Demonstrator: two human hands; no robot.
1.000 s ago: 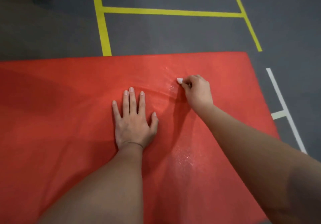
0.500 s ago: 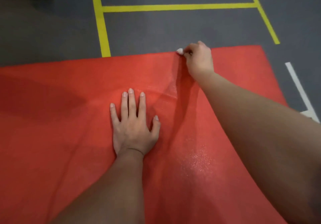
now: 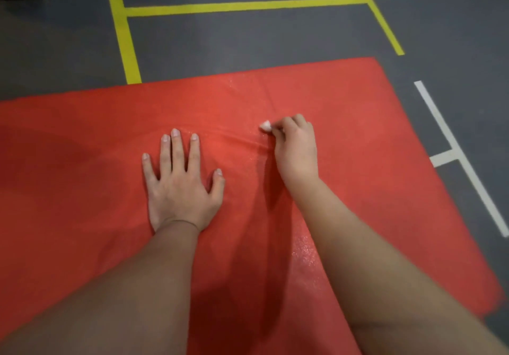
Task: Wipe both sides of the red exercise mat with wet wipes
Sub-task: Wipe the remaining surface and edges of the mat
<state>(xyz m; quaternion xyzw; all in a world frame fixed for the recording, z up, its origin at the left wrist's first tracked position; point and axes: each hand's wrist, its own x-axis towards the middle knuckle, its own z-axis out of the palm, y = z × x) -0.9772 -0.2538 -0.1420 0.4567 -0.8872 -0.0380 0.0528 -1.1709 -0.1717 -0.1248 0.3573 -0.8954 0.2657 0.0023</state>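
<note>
Head view: my left hand (image 3: 181,186) lies flat, fingers spread, pinning the red textured exercise mat (image 3: 82,161) to the grey floor (image 3: 248,38), probably against creeping. My right hand (image 3: 296,150), grip clamped on a small wadded white wet wipe (image 3: 265,126), presses it mid-mat.

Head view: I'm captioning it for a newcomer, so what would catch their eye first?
The flat red exercise mat fills most of the frame on the grey floor. At its middle the left hand presses flat, fingers spread, while the right hand beside it pinches a small white wadded wipe against the mat.
</note>
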